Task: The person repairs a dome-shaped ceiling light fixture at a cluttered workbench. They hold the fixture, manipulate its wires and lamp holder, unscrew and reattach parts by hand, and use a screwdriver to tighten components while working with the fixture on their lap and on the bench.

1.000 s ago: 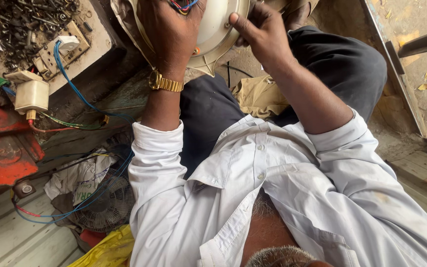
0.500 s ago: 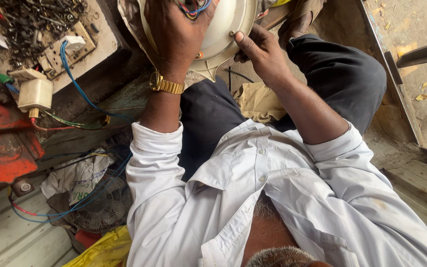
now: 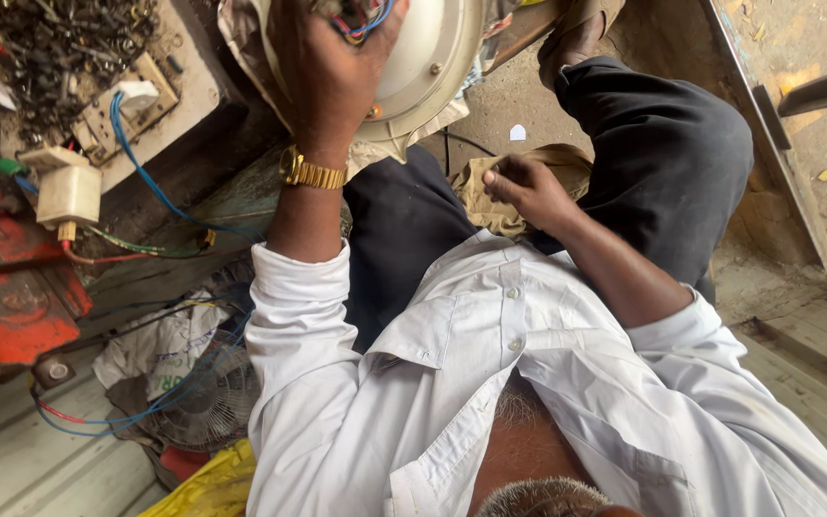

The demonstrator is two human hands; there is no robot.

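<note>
Left hand [image 3: 327, 72] clamped over the round cream metal fan housing [image 3: 428, 62] at top of view, propped above the lap — fingers curled around a bundle of red, blue and black wires [image 3: 361, 19]. Right hand [image 3: 528, 187] low on the lap, fingertips bunched together on a crumpled olive-tan cloth [image 3: 490, 196], apart from the housing.
</note>
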